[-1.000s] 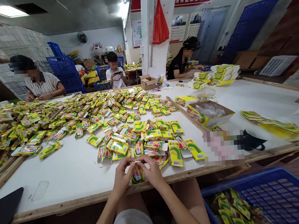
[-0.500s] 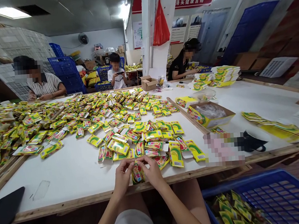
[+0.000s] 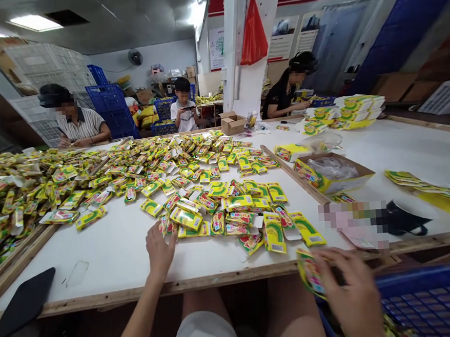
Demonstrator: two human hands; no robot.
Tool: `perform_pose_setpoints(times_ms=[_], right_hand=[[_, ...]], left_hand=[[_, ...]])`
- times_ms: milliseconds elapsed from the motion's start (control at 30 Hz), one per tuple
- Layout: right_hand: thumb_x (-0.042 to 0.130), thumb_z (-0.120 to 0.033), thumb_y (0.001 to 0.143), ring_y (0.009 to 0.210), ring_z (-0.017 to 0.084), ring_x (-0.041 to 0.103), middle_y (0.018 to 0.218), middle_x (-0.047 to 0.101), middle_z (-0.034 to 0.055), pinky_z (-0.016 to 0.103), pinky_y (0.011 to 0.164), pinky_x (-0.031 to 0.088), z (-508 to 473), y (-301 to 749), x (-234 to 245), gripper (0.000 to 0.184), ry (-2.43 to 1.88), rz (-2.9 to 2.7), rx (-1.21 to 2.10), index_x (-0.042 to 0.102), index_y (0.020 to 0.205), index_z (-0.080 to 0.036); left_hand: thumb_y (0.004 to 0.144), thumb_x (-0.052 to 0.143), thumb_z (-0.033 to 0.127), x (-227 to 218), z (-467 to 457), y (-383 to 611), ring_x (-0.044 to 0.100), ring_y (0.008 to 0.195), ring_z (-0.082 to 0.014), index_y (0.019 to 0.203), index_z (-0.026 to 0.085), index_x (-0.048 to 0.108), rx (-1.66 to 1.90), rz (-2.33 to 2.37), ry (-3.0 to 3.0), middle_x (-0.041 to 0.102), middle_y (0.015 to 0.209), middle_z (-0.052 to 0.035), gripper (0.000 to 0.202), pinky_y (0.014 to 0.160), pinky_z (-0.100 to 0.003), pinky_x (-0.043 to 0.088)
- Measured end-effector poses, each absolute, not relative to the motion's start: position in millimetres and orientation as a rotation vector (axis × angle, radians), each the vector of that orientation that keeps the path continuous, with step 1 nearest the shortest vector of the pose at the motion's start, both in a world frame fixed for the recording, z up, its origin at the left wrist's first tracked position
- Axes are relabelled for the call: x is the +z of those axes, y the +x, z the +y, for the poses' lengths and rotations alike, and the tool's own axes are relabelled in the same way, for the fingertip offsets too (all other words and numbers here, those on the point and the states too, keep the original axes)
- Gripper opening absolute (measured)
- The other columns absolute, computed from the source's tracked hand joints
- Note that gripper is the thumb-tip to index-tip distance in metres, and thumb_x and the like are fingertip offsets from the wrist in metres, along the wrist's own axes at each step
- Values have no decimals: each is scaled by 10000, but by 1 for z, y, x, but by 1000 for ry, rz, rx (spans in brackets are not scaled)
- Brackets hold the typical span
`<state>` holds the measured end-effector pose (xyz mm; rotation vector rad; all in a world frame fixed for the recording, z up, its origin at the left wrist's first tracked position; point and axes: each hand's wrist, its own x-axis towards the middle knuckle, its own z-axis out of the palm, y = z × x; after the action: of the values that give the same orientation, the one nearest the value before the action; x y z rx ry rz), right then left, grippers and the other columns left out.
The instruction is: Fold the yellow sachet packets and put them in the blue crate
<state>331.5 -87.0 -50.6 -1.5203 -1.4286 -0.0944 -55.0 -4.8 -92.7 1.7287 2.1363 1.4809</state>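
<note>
My right hand (image 3: 348,280) pinches a small yellow printed box (image 3: 310,275) just past the table's front edge, near the blue basket. At the left side of the near pile, my left hand (image 3: 160,250) touches a small box (image 3: 168,225), thumb and fingers apart around its near end. The near pile holds several more yellow, green and red boxes (image 3: 238,202), some with white end flaps standing up. Two boxes with bar codes lie at its right side, one of them a yellow box (image 3: 305,228).
A blue basket (image 3: 430,290) with yellow packs sits below the table (image 3: 112,263) at right. A large heap of boxes (image 3: 68,184) covers the left. Wooden strips (image 3: 293,176) divide the tabletop. An open carton (image 3: 335,178) holds clear bags. People sit across the table.
Both hands were together on one box at the table's front edge. The right hand has carried a box right, past the edge; the left has moved left to the pile. The view shifted slightly.
</note>
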Motion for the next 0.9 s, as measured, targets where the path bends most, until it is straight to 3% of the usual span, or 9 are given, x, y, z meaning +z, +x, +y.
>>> perform_pose_setpoints(times_ms=[100,200,300,433,533,633,767,900], right_hand=[[459,-585,852,892,296,576,913,613,122,471,863,436,-103,368,-49,448,-1644,-1360,-266,656,833,-184],[478,-538,866,854,263,596,912,621,110,421,817,466,-104,354,-56,394,-1607,-1349,-123,650,847,-185],[514,-451,877,874,240,603,930,633,94,383,816,477,-95,311,-61,288,-1468,-1384,60,651,861,-198],[518,-306,898,974,225,602,997,646,76,353,866,482,-77,244,-58,143,-1241,-1537,383,641,925,-236],[541,-237,876,1097,228,572,1148,622,78,364,945,461,-64,201,-60,183,-1061,-1653,601,604,1047,-250],[545,-189,850,1036,211,612,1106,644,72,351,896,499,-51,178,-73,278,-981,-1642,785,530,1124,-235],[535,-193,852,874,191,652,936,659,49,327,798,532,-43,178,-95,194,-1031,-1480,841,497,1040,-217],[537,-203,848,921,197,657,1004,651,59,334,820,542,-43,189,-108,228,-1032,-1430,891,493,1070,-227]], left_hand=[[748,615,399,-101,5,-82,628,799,-258,1136,193,501,1339,2123,1485,632,921,-77,454,712,-406,506],[739,628,376,-92,1,-93,622,761,-213,1070,214,512,1506,2137,1270,622,882,-43,387,656,-326,496],[712,675,385,-63,-13,-91,629,743,-190,1105,201,486,1756,2042,1192,611,839,-24,473,622,-281,490],[686,726,361,-25,-36,-62,657,758,-178,1140,216,441,1657,1765,1390,635,879,-17,556,628,-265,506],[716,712,323,-22,-45,-26,662,779,-178,1114,237,437,1345,1495,1566,638,908,-10,491,662,-280,520],[760,679,290,-41,-45,5,657,832,-181,1111,244,424,1177,1263,1618,632,955,-16,436,732,-304,521],[758,695,277,-77,-39,23,638,835,-165,1139,257,369,1401,1167,1453,614,977,-17,502,778,-321,518],[819,632,305,-97,-41,27,632,863,-174,1060,218,506,1282,1145,1488,627,1000,-44,285,800,-325,511]])
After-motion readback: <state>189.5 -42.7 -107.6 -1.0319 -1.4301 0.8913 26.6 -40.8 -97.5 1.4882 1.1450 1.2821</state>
